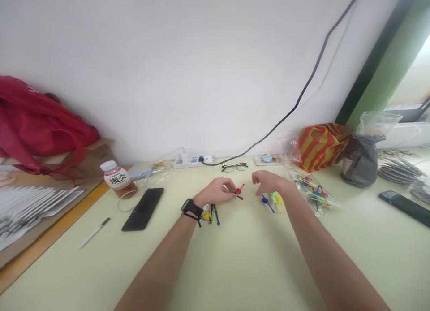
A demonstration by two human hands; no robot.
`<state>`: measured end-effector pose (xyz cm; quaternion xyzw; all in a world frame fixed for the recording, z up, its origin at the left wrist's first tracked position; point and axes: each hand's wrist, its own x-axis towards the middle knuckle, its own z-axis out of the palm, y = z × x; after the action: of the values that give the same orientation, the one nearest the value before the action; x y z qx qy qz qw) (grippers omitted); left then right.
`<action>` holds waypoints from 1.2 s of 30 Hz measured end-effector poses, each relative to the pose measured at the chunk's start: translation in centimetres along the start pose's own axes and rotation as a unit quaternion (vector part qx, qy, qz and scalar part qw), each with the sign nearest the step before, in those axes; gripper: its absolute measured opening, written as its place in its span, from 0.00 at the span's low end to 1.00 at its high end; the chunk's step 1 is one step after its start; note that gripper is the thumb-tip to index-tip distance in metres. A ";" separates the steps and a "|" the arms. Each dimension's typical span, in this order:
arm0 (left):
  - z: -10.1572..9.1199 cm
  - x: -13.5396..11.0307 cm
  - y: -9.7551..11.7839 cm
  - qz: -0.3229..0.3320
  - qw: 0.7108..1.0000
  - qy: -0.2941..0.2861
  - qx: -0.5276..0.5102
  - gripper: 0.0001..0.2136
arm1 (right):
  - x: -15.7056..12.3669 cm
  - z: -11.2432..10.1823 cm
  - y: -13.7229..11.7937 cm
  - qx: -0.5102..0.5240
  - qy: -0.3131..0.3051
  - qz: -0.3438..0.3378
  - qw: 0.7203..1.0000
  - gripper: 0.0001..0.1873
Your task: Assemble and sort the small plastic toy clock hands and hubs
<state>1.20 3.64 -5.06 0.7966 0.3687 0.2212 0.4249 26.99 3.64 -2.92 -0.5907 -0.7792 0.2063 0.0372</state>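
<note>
My left hand (218, 191), with a black watch (190, 208) on its wrist, is closed in a pinch at the middle of the table. Its fingertips hold a small plastic arrow piece with a red round hub (239, 191); a red and a black arrow tip stick out of it. To its right, my right hand (268, 182) hovers with bent fingers apart and nothing visible between them. Just below it lie a blue arrow with a round hub (265, 200) and a green and yellow piece (277, 198). Several coloured arrows (212, 213) and a yellow disc (206, 215) lie beside my left wrist.
A clear bag of coloured arrows (317, 194) lies right of my right hand. Eyeglasses (234, 167) and a power strip (193, 161) are near the wall. At left are a phone (143, 209), a stylus (95, 233) and a bottle (117, 179). Another phone (406, 208) lies far right.
</note>
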 end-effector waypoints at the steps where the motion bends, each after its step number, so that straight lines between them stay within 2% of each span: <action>1: 0.0 -0.1 0.1 0.001 1.000 -0.005 -0.008 0.11 | -0.1 -0.1 -0.3 0.011 0.014 -0.015 1.000 0.29; 3: 0.0 -0.1 0.4 0.001 1.000 -0.013 -0.020 0.11 | -0.1 0.1 -1.5 0.057 0.010 -0.066 0.996 0.34; 4: 0.0 -0.2 0.5 0.001 1.000 -0.017 -0.025 0.11 | 0.0 0.4 -2.1 0.095 -0.012 -0.098 0.991 0.32; 6: -0.2 -0.3 0.7 0.000 0.999 -0.025 -0.033 0.11 | 0.4 1.2 -3.0 0.137 -0.062 -0.127 0.980 0.20; 8: -0.5 -0.4 0.8 -0.003 0.999 -0.028 -0.037 0.11 | 0.7 1.7 -3.2 0.139 -0.084 -0.120 0.979 0.10; 10: -1.1 -0.6 0.9 -0.009 0.999 -0.021 -0.037 0.11 | 0.8 1.7 -2.7 0.127 -0.082 -0.099 0.984 0.07; 12: -1.7 -0.8 1.1 -0.014 0.999 -0.001 -0.037 0.12 | 0.4 1.2 -1.9 0.115 -0.090 -0.078 0.986 0.07; 15: -2.6 -1.0 1.7 -0.020 0.998 0.027 -0.057 0.13 | -0.8 -0.1 -1.6 0.120 -0.114 -0.052 0.985 0.14; 17: -2.9 -1.1 2.2 -0.020 0.995 0.031 -0.094 0.12 | -1.3 -0.9 -2.4 0.168 -0.091 -0.066 0.979 0.20; 19: -3.2 -1.3 2.7 -0.018 0.990 0.030 -0.139 0.13 | -1.5 -1.2 -3.8 0.246 -0.032 -0.126 0.960 0.22; 21: -3.3 -1.4 3.0 -0.018 0.984 0.023 -0.174 0.14 | -1.3 -1.1 -5.1 0.316 0.014 -0.191 0.929 0.18; 23: -3.4 -1.5 3.0 -0.025 0.980 0.015 -0.198 0.14 | -0.9 -0.6 -6.1 0.358 0.019 -0.219 0.908 0.13; 28: -3.5 -1.4 2.2 -0.046 0.974 0.019 -0.222 0.15 | -0.1 0.4 -6.5 0.391 -0.019 -0.209 0.896 0.11; 32: -3.6 -1.7 1.5 -0.046 0.976 0.015 -0.212 0.16 | 0.3 1.3 -6.7 0.413 -0.014 -0.208 0.886 0.08; 36: -3.9 -2.2 1.1 -0.047 0.978 0.015 -0.202 0.17 | 0.8 2.6 -7.7 0.407 -0.002 -0.186 0.894 0.07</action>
<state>-2.33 3.55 -2.17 0.6729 0.3596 0.2828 0.5814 19.01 2.04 -2.68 -0.3674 -0.7229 0.4958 0.3108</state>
